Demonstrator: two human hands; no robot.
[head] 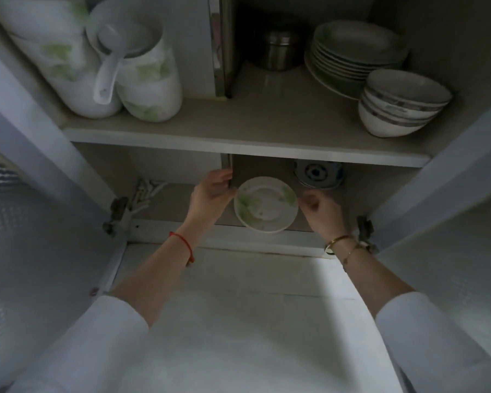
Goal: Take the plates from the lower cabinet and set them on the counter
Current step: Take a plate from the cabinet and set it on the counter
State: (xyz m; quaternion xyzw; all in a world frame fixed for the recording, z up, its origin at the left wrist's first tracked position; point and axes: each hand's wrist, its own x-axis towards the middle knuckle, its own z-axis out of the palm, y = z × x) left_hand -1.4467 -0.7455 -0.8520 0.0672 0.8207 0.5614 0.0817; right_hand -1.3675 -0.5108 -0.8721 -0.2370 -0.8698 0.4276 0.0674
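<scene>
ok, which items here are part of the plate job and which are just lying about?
Job: white round plate with green leaf print, left grip and right grip at its rim; stack of plain grey-white plates on the upper shelf, possibly.
Lying about: blue-patterned dishes behind the plate, stack of banded bowls, steel canister, white green-printed containers, white plastic scoop.

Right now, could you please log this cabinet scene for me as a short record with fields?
plate: white with a green pattern, at the front of the lower shelf, between both hands
left hand: at the plate's left rim, grip unclear
right hand: fingers curled on the plate's right rim
behind plate: blue-patterned bowl
upper shelf: plate stack, bowl stack, steel canister
</scene>
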